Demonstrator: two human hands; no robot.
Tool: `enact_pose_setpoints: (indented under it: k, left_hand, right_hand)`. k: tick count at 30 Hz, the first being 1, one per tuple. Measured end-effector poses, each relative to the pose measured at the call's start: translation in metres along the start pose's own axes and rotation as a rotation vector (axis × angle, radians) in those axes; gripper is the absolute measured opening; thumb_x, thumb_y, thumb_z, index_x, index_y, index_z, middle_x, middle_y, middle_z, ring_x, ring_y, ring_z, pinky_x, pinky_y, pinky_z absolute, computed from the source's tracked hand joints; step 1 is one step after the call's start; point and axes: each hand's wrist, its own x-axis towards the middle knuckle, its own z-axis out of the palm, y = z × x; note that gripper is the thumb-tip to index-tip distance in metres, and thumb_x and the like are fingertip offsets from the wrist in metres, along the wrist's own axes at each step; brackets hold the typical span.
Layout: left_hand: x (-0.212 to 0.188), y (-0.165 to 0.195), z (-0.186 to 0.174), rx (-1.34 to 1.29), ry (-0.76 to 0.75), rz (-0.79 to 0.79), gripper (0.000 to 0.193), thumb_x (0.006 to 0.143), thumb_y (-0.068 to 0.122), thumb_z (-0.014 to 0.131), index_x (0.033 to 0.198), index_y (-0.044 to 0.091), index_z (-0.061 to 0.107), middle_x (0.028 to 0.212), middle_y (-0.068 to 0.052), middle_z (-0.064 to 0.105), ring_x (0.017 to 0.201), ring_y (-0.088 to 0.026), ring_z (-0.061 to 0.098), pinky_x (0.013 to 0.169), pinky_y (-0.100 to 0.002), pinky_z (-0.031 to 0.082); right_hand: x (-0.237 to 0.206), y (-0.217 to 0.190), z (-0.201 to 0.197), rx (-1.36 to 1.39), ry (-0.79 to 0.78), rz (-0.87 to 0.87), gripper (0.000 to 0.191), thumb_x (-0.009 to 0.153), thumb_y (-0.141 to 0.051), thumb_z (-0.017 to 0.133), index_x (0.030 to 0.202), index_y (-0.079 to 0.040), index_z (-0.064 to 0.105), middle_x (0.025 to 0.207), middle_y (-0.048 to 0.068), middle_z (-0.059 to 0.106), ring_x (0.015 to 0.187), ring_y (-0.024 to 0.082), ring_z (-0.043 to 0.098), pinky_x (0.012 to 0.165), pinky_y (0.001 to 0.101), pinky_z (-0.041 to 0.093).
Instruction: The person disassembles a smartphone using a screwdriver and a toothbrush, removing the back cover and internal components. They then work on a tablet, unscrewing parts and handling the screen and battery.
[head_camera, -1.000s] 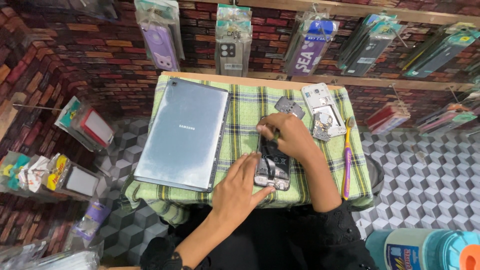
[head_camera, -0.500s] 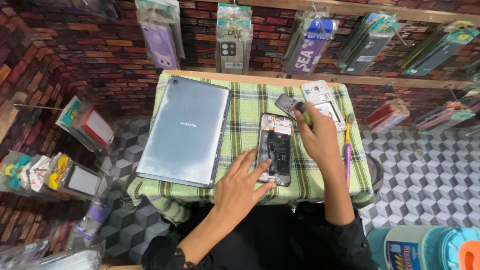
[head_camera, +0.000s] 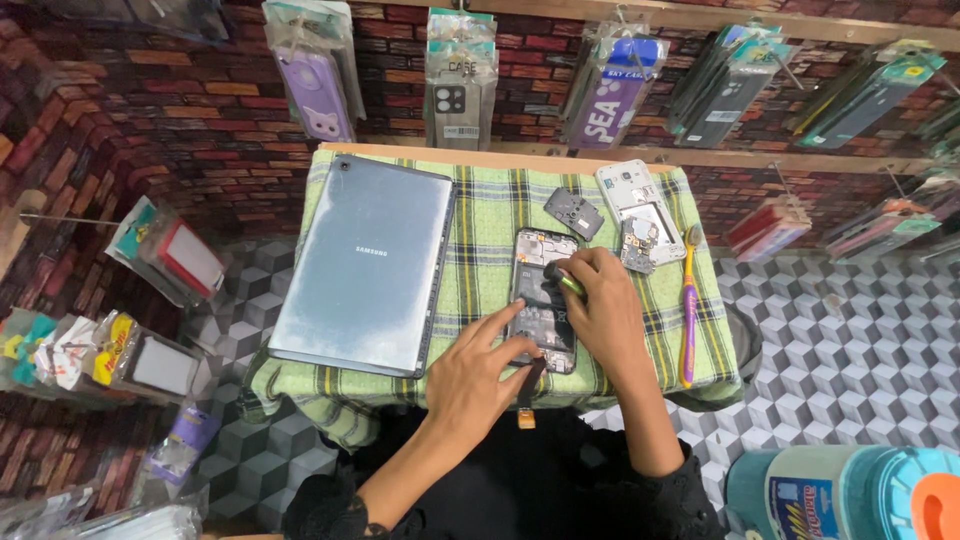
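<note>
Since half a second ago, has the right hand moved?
Yes. The right hand came off the loose parts near the silver back cover and moved toward the person, onto the opened phone, pinching a small green-tipped tool.

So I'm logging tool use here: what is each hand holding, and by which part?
The right hand grips a small green-handled tool by its handle, tip on the opened phone. The left hand grasps nothing; its fingers press the phone's lower edge.
</note>
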Motion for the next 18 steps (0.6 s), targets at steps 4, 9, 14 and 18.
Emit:
enact_pose_setpoints:
  k: [4, 9, 14, 18]
  left_hand:
    - [-0.002, 0.001, -0.005, -0.028, -0.071, -0.018, 0.027, 0.065, 0.031, 0.083, 0.090, 0.025, 0.076, 0.145, 0.005, 0.059, 0.115, -0.018, 0.065, 0.073, -0.030, 0.058]
    - [-0.003, 0.000, -0.003, -0.045, -0.004, 0.025, 0.011, 0.075, 0.026, 0.082, 0.085, 0.025, 0.077, 0.144, 0.005, 0.061, 0.115, -0.018, 0.066, 0.074, -0.030, 0.059]
    - [0.000, -0.003, 0.006, -0.022, -0.079, -0.022, 0.014, 0.078, 0.037, 0.080, 0.083, 0.024, 0.078, 0.140, 0.007, 0.063, 0.116, -0.017, 0.065, 0.066, -0.029, 0.058]
    - [-0.002, -0.007, 0.009, 0.028, 0.026, 0.059, 0.012, 0.080, 0.036, 0.079, 0.084, 0.025, 0.078, 0.136, 0.008, 0.066, 0.119, -0.016, 0.065, 0.071, -0.027, 0.060]
  right_hand:
    - [-0.001, -0.001, -0.002, 0.027, -0.018, -0.006, 0.022, 0.084, -0.002, 0.069, 0.106, -0.004, 0.071, 0.106, 0.012, 0.064, 0.100, 0.036, 0.062, 0.083, 0.0458, 0.049]
    - [-0.002, 0.002, -0.001, 0.057, -0.028, 0.020, 0.021, 0.085, -0.001, 0.067, 0.106, -0.003, 0.068, 0.107, 0.013, 0.064, 0.099, 0.037, 0.063, 0.080, 0.0458, 0.049]
    - [-0.006, 0.013, -0.001, 0.200, 0.112, 0.102, 0.016, 0.089, -0.005, 0.068, 0.105, -0.003, 0.066, 0.100, 0.010, 0.066, 0.091, 0.028, 0.066, 0.079, 0.0384, 0.050]
    - [0.005, 0.032, -0.005, 0.200, 0.258, 0.217, 0.039, 0.087, -0.006, 0.072, 0.122, 0.001, 0.056, 0.110, 0.014, 0.063, 0.093, 0.026, 0.060, 0.078, 0.0377, 0.048]
